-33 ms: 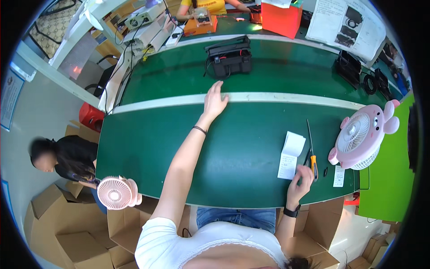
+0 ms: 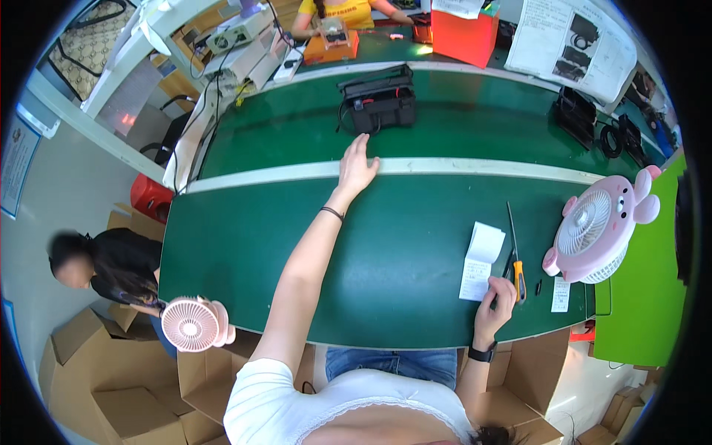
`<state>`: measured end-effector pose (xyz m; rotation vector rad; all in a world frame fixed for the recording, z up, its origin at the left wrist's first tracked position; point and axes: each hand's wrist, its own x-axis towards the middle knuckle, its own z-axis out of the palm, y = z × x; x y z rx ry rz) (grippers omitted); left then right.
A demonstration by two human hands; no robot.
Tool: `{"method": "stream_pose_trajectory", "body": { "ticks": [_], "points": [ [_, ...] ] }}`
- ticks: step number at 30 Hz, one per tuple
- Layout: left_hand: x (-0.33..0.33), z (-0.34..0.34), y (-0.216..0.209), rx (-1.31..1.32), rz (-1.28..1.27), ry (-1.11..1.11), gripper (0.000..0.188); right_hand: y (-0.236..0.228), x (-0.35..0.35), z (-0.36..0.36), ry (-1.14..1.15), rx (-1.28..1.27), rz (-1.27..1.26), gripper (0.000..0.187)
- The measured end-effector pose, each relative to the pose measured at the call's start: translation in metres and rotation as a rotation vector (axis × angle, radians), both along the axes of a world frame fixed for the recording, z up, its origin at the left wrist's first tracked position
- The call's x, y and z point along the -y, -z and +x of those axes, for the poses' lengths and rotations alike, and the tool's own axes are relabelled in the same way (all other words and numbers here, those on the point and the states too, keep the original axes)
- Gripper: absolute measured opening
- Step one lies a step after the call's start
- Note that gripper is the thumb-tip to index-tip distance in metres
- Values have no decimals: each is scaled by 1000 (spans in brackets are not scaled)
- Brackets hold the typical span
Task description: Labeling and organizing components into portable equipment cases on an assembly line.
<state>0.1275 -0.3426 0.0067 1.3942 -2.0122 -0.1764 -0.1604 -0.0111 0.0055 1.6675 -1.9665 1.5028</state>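
Observation:
My left hand (image 2: 357, 167) is stretched forward over the white dividing strip (image 2: 460, 167), fingers extended and nothing held. Its fingertips lie just short of a black case (image 2: 378, 104) with an open lid and cables. At the right, my right hand (image 2: 495, 308) rests on the green table (image 2: 400, 245), fingers loosely bent, with a gap between thumb and forefinger. Beside it lie a folded white paper slip (image 2: 475, 276) and an orange-handled screwdriver (image 2: 519, 280). A slim dark object (image 2: 509, 263) is partly hidden by my right fingers; its kind is unclear.
A pink animal-shaped fan (image 2: 597, 226) stands at the right, near a paper slip (image 2: 561, 295) and a small black piece (image 2: 538, 286). A small pink fan (image 2: 190, 325) sits at the left edge. More black equipment (image 2: 575, 119) lies far right. People are nearby.
The view has shifted slightly, so the table sits a little lower. My right fingers have drawn in slightly; my left hand stays put.

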Motion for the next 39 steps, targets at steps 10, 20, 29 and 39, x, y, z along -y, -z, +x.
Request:
{"method": "stream_pose_trajectory", "body": {
  "ticks": [10,20,29,39],
  "points": [
    [53,-40,7,79,398,-183,79,4,5,-11,100,154,-23,18],
    [80,-10,9,-226,529,-212,74,8,11,-3,59,246,-65,19],
    [47,-37,-50,260,-454,-191,51,-1,5,-6,54,226,-45,20],
    [71,-24,-36,600,-315,-332,42,-3,10,-9,57,244,-58,20]
  ]
}}
